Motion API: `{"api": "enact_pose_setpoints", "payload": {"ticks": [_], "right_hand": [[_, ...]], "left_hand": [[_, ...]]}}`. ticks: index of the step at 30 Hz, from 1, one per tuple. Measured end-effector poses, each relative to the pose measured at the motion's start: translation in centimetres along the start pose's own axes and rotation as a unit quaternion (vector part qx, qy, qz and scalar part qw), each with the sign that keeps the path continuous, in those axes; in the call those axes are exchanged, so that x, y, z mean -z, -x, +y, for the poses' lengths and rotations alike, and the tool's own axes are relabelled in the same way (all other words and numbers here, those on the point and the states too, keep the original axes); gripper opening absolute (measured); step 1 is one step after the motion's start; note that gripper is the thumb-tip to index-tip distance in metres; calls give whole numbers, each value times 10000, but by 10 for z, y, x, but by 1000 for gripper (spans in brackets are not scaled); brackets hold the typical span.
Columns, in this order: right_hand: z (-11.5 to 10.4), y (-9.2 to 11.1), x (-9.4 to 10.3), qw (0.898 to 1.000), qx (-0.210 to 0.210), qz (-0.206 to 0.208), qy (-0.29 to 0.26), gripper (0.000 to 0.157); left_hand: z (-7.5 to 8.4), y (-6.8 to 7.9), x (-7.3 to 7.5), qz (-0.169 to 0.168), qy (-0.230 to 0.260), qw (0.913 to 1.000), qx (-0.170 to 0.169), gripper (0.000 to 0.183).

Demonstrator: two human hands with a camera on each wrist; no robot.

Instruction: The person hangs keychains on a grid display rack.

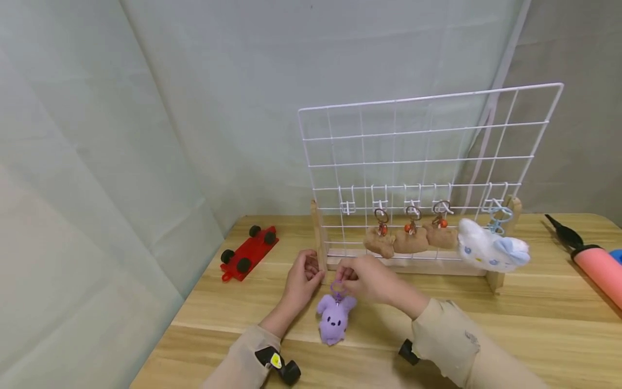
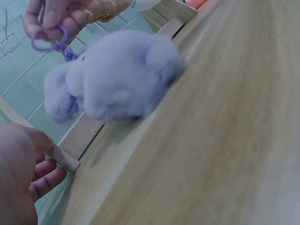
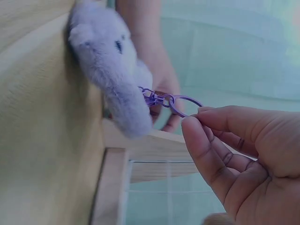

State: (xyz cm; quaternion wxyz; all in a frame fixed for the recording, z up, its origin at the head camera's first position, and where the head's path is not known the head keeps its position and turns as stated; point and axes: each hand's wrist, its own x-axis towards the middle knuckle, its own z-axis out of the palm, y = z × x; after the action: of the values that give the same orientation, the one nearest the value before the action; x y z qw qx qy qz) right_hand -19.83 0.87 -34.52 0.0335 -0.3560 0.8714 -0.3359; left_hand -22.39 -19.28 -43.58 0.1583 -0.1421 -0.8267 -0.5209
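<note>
My right hand (image 1: 371, 275) pinches the purple ring (image 3: 187, 97) of a plush keychain between thumb and forefinger. From the ring hangs a fluffy lilac plush animal (image 1: 333, 321) with long ears, low over the tabletop. At the left end of a white wire grid rack (image 1: 432, 97), my left hand (image 1: 302, 278) holds the foot of the wooden stand (image 2: 65, 158), thumb in front and fingers curled behind it. Three brown plush keychains (image 1: 410, 241) and a white plush (image 1: 491, 248) with blue ears hang from hooks on the grid.
A bare white hook (image 1: 347, 207) is at the left of the hook row. The red toy chassis (image 1: 250, 253) with black wheels lies at left on the wooden table (image 1: 194, 335). At the right edge lies a pink pump (image 1: 600, 270) with a black nozzle.
</note>
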Motion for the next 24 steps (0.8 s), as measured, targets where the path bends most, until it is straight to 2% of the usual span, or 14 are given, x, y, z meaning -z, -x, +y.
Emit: {"api": "enact_pose_setpoints", "payload": {"ticks": [1,11,20,24], "right_hand": [[-2,1,4,10000,36,7,18,6],[-21,1,34,9977,374,261,492,6],[-37,3,57,9987,136,149,475,2],[-43,1,66,9981,254,244,514,5]], "left_hand": [[-5,-1,-1,19,11,10000,-33,39],[-5,-3,-1,29,10,10000,-85,38],[-3,-1,-1,-1,86,10000,18,40],[-4,-1,-1,11,59,10000,29,40]]}}
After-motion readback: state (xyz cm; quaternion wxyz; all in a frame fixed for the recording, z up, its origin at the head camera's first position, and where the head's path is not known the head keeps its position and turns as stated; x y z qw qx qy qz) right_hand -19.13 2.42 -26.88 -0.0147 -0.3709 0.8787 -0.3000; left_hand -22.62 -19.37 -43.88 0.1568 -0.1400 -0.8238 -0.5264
